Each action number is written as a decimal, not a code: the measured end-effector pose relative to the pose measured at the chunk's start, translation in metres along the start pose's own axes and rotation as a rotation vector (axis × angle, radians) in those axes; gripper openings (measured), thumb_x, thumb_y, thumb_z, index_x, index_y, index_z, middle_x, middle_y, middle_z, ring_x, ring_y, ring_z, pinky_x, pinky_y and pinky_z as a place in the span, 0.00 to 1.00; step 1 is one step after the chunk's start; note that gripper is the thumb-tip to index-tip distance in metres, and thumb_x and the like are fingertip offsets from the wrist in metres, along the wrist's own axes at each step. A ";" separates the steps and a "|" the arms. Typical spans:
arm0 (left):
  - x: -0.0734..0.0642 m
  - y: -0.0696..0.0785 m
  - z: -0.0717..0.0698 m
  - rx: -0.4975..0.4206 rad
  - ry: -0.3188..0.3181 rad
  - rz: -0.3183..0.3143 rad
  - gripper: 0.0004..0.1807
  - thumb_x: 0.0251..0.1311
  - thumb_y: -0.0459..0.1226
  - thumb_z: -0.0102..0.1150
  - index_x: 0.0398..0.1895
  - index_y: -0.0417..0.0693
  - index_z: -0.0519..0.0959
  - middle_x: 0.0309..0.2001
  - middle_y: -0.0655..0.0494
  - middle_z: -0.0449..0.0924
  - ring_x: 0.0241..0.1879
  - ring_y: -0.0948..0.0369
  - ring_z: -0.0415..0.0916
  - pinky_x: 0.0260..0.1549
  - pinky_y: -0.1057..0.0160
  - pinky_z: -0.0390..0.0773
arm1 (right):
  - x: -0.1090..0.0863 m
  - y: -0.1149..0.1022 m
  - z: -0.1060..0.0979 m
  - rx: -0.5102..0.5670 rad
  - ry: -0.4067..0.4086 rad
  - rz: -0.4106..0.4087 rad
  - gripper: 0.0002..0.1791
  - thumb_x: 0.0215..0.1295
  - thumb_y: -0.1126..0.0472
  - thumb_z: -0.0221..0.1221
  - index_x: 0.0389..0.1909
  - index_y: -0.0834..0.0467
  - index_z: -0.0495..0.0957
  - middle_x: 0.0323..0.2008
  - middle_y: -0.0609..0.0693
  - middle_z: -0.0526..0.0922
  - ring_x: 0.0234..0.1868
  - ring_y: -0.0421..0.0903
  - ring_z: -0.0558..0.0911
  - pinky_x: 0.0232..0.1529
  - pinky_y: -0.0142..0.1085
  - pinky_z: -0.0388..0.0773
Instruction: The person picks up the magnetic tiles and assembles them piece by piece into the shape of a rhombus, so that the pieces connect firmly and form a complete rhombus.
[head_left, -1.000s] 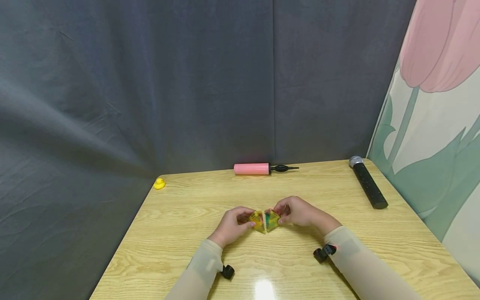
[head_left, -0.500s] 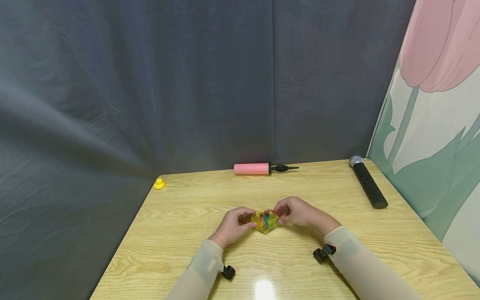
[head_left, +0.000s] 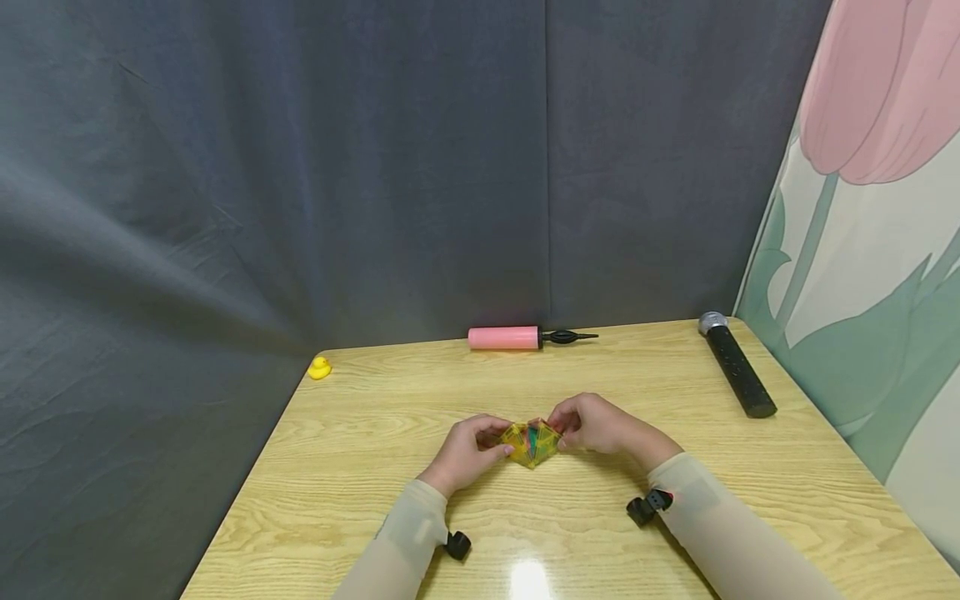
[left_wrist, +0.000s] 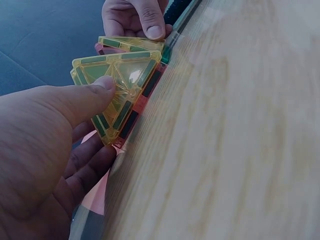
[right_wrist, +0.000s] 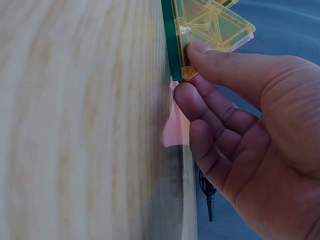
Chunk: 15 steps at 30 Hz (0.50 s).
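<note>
Translucent triangular magnetic tiles stand in two small pyramid-like groups on the wooden table, meeting at their front corner in the head view. My left hand [head_left: 467, 454] pinches the left tile group [head_left: 516, 443], its thumb on a yellow tile [left_wrist: 142, 70] and its fingers behind. Along that group's base runs a red tile [left_wrist: 142, 102]. My right hand [head_left: 598, 423] pinches the right tile group [head_left: 548, 442], with the thumb against a yellow tile [right_wrist: 215, 25]. A green tile [right_wrist: 171, 45] forms the right group's lower side. The fingers hide parts of both groups.
Behind the hands lies a pink hand pump [head_left: 502, 337] with a black nozzle. A yellow rubber duck [head_left: 319, 367] sits at the far left corner, and a black microphone [head_left: 738, 371] lies at the far right. A dark curtain [head_left: 420, 167] hangs beyond the table.
One second ago a narrow gap separated the two tile groups. They came together by half a second ago and now touch at the front; both hands have barely moved.
</note>
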<state>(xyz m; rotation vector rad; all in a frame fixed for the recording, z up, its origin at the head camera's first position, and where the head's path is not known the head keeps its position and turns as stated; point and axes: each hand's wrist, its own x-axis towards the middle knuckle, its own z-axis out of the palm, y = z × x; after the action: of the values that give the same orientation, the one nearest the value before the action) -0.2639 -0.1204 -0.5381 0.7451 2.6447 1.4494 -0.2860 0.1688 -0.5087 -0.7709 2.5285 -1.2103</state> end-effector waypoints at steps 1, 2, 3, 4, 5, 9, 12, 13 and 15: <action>0.000 0.000 0.000 -0.001 0.000 -0.004 0.17 0.65 0.36 0.73 0.56 0.54 0.86 0.49 0.63 0.85 0.44 0.65 0.83 0.46 0.64 0.83 | 0.000 0.000 0.000 0.002 0.001 -0.002 0.13 0.60 0.71 0.73 0.43 0.55 0.88 0.36 0.46 0.86 0.36 0.46 0.82 0.36 0.38 0.82; 0.000 0.000 0.000 -0.002 0.002 -0.003 0.17 0.65 0.36 0.73 0.56 0.55 0.86 0.48 0.63 0.85 0.44 0.65 0.83 0.46 0.64 0.83 | 0.000 -0.001 0.000 0.007 0.003 -0.004 0.13 0.61 0.71 0.73 0.43 0.55 0.88 0.36 0.46 0.86 0.36 0.46 0.83 0.36 0.38 0.82; 0.000 0.001 0.000 -0.001 0.003 -0.004 0.17 0.65 0.36 0.73 0.56 0.55 0.86 0.48 0.63 0.86 0.44 0.64 0.83 0.46 0.64 0.83 | 0.000 -0.001 0.000 0.013 0.004 -0.004 0.12 0.61 0.71 0.73 0.43 0.55 0.88 0.36 0.46 0.86 0.37 0.46 0.83 0.36 0.38 0.82; 0.000 0.001 0.000 -0.001 0.005 -0.003 0.17 0.65 0.36 0.73 0.56 0.55 0.86 0.48 0.63 0.86 0.44 0.64 0.83 0.46 0.64 0.83 | -0.001 -0.001 0.000 0.020 0.006 -0.006 0.12 0.61 0.71 0.73 0.44 0.55 0.88 0.36 0.46 0.87 0.37 0.45 0.83 0.37 0.37 0.83; 0.000 0.001 0.000 -0.002 0.006 -0.003 0.16 0.65 0.36 0.73 0.56 0.55 0.86 0.48 0.63 0.86 0.44 0.64 0.83 0.46 0.64 0.83 | -0.001 -0.002 -0.001 0.026 0.007 -0.007 0.12 0.62 0.71 0.73 0.44 0.56 0.88 0.36 0.46 0.87 0.37 0.45 0.84 0.37 0.37 0.83; 0.000 0.001 0.000 -0.003 0.005 -0.003 0.16 0.65 0.36 0.73 0.56 0.55 0.86 0.49 0.63 0.86 0.44 0.64 0.83 0.46 0.64 0.83 | -0.001 -0.002 -0.001 0.047 0.013 -0.016 0.11 0.62 0.70 0.73 0.44 0.55 0.89 0.38 0.46 0.88 0.38 0.45 0.85 0.36 0.37 0.84; -0.001 0.001 0.000 -0.001 0.000 -0.005 0.17 0.65 0.37 0.73 0.56 0.54 0.86 0.49 0.63 0.86 0.44 0.65 0.83 0.46 0.64 0.83 | -0.001 -0.002 -0.001 0.041 0.021 -0.010 0.12 0.63 0.69 0.73 0.44 0.53 0.89 0.39 0.45 0.88 0.39 0.44 0.85 0.38 0.38 0.85; -0.001 0.001 0.000 -0.001 0.000 -0.005 0.17 0.65 0.37 0.73 0.56 0.54 0.86 0.49 0.62 0.86 0.44 0.65 0.83 0.46 0.64 0.83 | -0.001 -0.002 -0.001 0.037 0.025 -0.006 0.12 0.63 0.69 0.73 0.44 0.52 0.89 0.40 0.45 0.88 0.40 0.44 0.86 0.39 0.38 0.85; -0.001 0.000 0.000 0.002 0.001 -0.007 0.16 0.66 0.37 0.73 0.56 0.54 0.86 0.49 0.62 0.86 0.44 0.65 0.83 0.46 0.64 0.83 | -0.001 -0.002 -0.001 0.033 0.030 0.007 0.12 0.63 0.68 0.73 0.44 0.50 0.89 0.42 0.44 0.87 0.41 0.44 0.86 0.39 0.38 0.85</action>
<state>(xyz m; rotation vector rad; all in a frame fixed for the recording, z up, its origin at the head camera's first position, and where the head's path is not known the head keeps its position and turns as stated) -0.2629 -0.1208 -0.5378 0.7352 2.6472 1.4468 -0.2844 0.1691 -0.5065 -0.7411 2.5260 -1.2675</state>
